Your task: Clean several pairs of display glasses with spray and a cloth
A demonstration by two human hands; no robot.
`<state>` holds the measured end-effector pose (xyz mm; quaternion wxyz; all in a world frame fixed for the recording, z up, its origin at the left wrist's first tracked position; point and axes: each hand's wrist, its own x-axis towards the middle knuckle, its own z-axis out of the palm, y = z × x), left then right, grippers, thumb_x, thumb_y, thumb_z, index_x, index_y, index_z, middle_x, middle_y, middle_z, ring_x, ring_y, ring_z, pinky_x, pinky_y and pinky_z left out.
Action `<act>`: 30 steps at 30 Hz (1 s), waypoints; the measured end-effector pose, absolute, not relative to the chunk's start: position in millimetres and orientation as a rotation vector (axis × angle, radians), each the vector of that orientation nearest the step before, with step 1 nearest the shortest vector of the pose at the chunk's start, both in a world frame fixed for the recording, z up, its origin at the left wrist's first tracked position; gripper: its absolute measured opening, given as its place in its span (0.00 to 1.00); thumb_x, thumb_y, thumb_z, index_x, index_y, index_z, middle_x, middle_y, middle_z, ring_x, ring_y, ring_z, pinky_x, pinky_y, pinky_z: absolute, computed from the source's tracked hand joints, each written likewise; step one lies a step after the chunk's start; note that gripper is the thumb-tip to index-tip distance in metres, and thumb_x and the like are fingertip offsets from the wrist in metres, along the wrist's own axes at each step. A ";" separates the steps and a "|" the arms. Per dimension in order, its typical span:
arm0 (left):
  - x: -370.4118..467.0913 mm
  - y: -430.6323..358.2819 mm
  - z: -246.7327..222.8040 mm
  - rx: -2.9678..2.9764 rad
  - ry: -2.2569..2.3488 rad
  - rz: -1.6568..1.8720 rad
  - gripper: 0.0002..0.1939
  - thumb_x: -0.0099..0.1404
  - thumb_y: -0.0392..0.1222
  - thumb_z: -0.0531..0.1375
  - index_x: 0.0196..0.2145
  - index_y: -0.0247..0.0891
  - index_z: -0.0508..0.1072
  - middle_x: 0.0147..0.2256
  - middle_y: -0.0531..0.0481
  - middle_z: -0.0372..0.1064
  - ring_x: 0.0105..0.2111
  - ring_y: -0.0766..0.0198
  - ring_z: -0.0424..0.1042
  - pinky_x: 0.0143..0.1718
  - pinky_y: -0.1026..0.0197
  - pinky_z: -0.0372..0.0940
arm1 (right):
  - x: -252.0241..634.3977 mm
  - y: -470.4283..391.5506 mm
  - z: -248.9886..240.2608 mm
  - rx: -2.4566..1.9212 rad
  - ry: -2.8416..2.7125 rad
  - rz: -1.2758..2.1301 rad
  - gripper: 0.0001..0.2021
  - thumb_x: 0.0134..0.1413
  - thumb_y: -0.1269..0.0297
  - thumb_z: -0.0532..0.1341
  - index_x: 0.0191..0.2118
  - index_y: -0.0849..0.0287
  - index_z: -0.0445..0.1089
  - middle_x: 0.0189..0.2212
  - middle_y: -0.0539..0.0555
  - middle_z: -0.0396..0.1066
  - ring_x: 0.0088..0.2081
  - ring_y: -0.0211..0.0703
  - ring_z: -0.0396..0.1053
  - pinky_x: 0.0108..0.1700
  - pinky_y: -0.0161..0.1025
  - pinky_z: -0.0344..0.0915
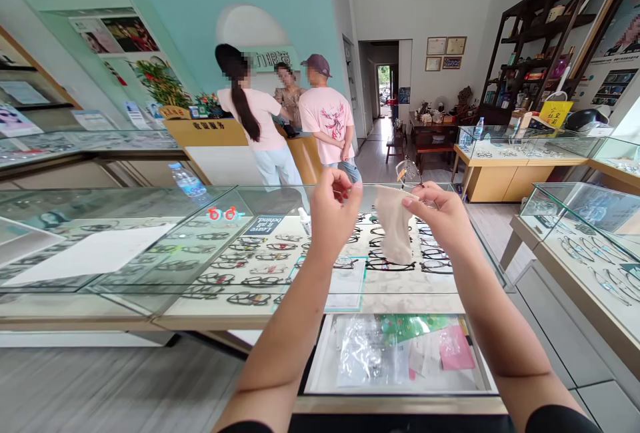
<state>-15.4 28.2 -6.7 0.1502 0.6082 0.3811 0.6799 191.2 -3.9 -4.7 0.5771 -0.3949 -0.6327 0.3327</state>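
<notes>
My right hand (440,216) is closed on a beige cleaning cloth (395,226), which hangs down from the thumb. A pair of eyeglasses (409,173) is held in the same hand, its lenses standing up above the cloth. To the left, my left hand (336,210) is raised with its fingers curled in toward the thumb, apart from the cloth. Whatever those fingers may hold is hidden. Both hands are above a glass display case (200,286), where rows of eyeglass frames (393,265) lie under the glass.
Below my arms a drawer (320,386) is pulled out, with plastic packets (370,353) and a pink packet (456,348) inside. On the glass stand a water bottle (187,180), red toy-like glasses (223,213) and a white sheet (95,253). People (327,110) are at the counter beyond.
</notes>
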 end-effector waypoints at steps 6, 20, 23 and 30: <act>-2.4 -15.8 1.8 2.194 0.913 1.378 0.05 0.68 0.42 0.67 0.40 0.41 0.77 0.38 0.49 0.79 0.36 0.62 0.77 0.39 0.58 0.72 | 186.9 -2.8 -6.9 -0.944 -1.450 0.762 0.15 0.53 0.49 0.74 0.26 0.53 0.79 0.36 0.51 0.70 0.40 0.46 0.68 0.52 0.49 0.63; 7.0 -4.1 -12.7 2.301 1.044 1.574 0.12 0.68 0.44 0.72 0.46 0.43 0.77 0.44 0.46 0.84 0.40 0.57 0.82 0.44 0.53 0.76 | 172.6 -19.4 -2.5 -0.915 -1.480 0.752 0.18 0.63 0.43 0.67 0.31 0.51 0.83 0.36 0.52 0.69 0.45 0.48 0.70 0.57 0.50 0.65; 8.9 -0.5 -15.3 2.276 1.044 1.660 0.08 0.71 0.45 0.69 0.44 0.43 0.77 0.42 0.47 0.84 0.39 0.57 0.83 0.42 0.55 0.75 | 171.3 -21.4 -2.6 -0.902 -1.513 0.744 0.22 0.66 0.40 0.63 0.31 0.51 0.83 0.38 0.53 0.70 0.48 0.50 0.70 0.59 0.50 0.65; 11.2 2.6 -13.1 2.036 1.027 1.701 0.08 0.75 0.47 0.61 0.39 0.42 0.74 0.34 0.49 0.82 0.34 0.62 0.80 0.38 0.60 0.71 | 169.4 -17.4 -7.3 -0.896 -1.474 0.801 0.16 0.65 0.46 0.64 0.41 0.48 0.86 0.42 0.54 0.72 0.51 0.50 0.72 0.60 0.50 0.66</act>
